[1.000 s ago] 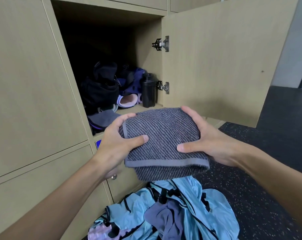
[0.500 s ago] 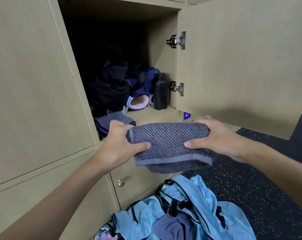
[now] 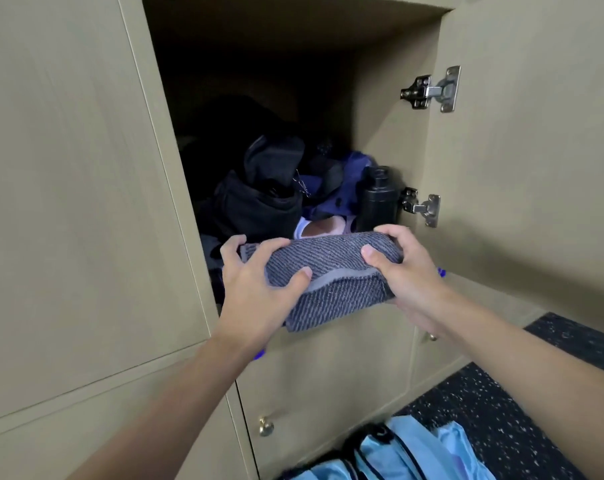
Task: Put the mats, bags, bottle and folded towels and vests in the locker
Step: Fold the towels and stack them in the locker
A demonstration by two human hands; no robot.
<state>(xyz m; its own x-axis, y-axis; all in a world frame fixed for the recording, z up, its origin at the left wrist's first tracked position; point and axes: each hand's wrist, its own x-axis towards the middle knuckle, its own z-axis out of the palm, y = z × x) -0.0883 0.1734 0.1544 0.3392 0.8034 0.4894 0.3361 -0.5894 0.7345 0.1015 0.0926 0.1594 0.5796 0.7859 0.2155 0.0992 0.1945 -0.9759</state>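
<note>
Towel (image 3: 331, 271): grey, dark diagonal stripes, plain grey band.
Bottle (image 3: 376, 199): black.
Bag (image 3: 259, 199): black.
Locker (image 3: 68, 168): beige wood-grain.
Vests (image 3: 414, 452): light blue, black trim.
Floor (image 3: 501, 410): black, white-speckled.

No readable text; the blue tag (image 3: 441, 271) is mostly hidden.

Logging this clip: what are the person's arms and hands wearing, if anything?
Nothing visible. Each grip is a bare hand: left hand and right hand carry no gloves, rings or watch; nails short. No sleeves show on the left forearm or right forearm.
</note>
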